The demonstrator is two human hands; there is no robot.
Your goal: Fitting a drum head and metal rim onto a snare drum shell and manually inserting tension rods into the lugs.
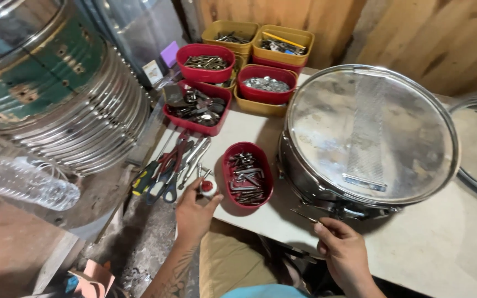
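1. fingers [208, 194] of the left hand [193, 215] pinch a small red-and-white knob [208, 186].
2. red tray of bolts [247, 174] lies just right of them, long axis pointing away.
3. right hand [342, 251] fingers curl, pinching a thin rod [303, 215] under the drum [368, 135].

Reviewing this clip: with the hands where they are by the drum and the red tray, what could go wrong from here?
1. The snare drum sits near the table's front edge; a push from the right hand, which holds a thin rod at the drum's side, might slide it off.
2. The left hand grips a small red-and-white piece right beside the red tray of bolts; a bump could spill them.
3. The hand tools lie at the table's left edge and may drop.
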